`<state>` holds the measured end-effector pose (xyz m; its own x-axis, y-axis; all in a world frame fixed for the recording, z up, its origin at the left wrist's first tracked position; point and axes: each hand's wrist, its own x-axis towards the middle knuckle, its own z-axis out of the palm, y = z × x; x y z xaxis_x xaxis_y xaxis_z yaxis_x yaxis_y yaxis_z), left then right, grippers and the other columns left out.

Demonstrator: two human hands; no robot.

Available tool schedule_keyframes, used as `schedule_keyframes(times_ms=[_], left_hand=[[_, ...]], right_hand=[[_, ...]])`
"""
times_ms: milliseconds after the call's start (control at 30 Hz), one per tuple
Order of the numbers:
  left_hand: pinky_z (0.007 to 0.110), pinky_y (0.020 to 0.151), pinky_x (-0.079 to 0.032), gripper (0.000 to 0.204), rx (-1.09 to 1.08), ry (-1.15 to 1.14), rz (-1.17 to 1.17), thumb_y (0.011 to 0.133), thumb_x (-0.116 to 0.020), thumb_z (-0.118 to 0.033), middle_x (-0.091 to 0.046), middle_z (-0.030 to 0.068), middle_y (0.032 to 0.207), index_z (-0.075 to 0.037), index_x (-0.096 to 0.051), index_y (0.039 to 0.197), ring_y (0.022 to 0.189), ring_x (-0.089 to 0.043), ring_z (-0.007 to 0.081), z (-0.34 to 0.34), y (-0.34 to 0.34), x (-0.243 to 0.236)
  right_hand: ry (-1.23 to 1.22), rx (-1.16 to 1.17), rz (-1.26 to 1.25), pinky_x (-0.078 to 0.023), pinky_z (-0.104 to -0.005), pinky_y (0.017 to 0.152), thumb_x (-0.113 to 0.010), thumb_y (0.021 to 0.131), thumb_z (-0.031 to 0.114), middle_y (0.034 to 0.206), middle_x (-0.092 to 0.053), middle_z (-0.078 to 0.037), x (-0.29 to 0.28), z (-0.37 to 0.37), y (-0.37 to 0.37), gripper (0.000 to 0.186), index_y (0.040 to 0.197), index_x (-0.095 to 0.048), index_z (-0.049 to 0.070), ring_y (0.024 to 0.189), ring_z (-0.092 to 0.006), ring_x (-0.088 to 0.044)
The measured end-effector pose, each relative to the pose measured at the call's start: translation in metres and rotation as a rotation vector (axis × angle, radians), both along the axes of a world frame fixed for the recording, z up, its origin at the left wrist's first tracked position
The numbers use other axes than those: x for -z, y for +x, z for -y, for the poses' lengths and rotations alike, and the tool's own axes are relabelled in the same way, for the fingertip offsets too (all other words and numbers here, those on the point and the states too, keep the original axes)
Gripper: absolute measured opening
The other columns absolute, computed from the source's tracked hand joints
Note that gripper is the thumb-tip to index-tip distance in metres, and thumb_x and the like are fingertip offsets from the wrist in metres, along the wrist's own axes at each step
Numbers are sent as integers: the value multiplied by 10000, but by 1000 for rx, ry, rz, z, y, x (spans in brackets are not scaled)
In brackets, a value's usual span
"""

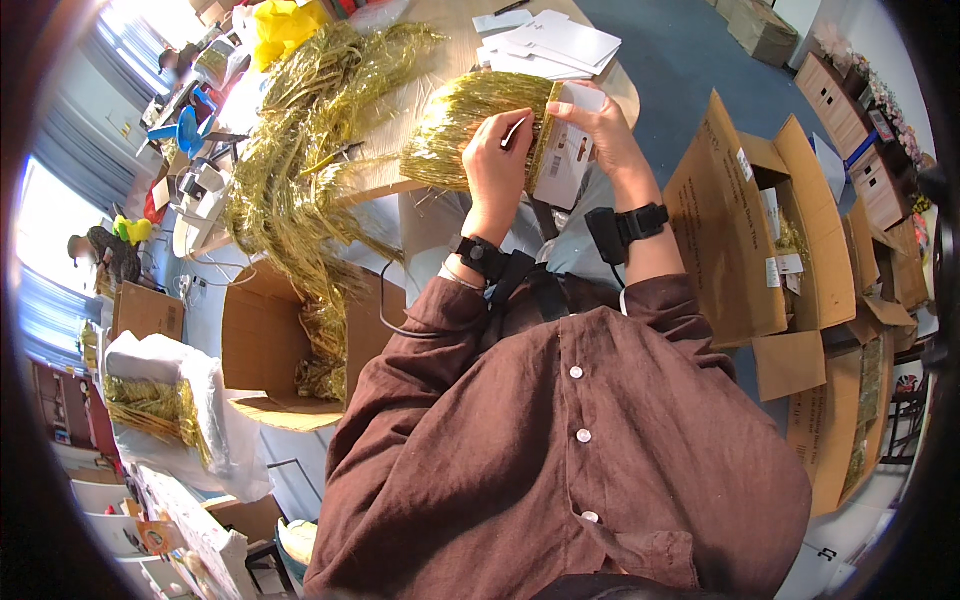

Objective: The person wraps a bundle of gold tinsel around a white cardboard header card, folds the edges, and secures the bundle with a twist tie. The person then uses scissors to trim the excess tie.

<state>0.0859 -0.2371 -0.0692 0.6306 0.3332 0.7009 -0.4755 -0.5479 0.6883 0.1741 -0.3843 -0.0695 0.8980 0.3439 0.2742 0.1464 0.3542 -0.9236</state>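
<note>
A bundle of gold tinsel fringe [445, 125] lies across the near edge of the wooden table, attached to a white header card [563, 180]. My right hand [600, 130] grips that card and the gold band at its top, thumb across it. My left hand [495, 160] is just left of the card, over the fringe, fingers curled in a pinch; what is between them is too small to make out. A long tangle of loose gold tinsel [290, 200] drapes over the table to my left and down toward an open cardboard box [255, 345].
White cards [560, 40] and a yellow bag [280, 35] lie on the table [450, 35]. Open cartons [720, 230] stand at my right, with wooden cabinets [850, 120] behind. Plastic-wrapped tinsel [150, 400] is at lower left. Other people [110, 260] are at far left.
</note>
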Motion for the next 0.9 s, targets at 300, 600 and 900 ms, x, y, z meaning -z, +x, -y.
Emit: schedule_keyframes(times_ms=[300,600,900], left_hand=[[288,721,-551,117,29,58,41,853,-723,-36,-701,91,900,-36,-737,970,791,-682,177,4,-3,-1],[271,700,-553,120,81,155,86,857,-710,-13,-692,84,915,-18,-714,977,784,-683,164,0,-4,4],[314,709,-556,126,-21,286,208,841,-712,-14,-700,86,962,-32,-693,964,810,-678,238,-4,-5,4]], right_hand=[[-1,-36,0,-480,-275,908,-774,795,177,1094,-651,-50,-5,2,-2,453,1181,-606,10,994,-120,-613],[-3,-30,23,-481,-279,902,-768,790,180,1094,-649,-52,-5,3,-3,484,1207,-596,5,996,-120,-611],[5,-16,11,-491,-315,868,-778,760,189,1032,-662,-45,-8,3,-5,453,1166,-642,41,953,-137,-622]])
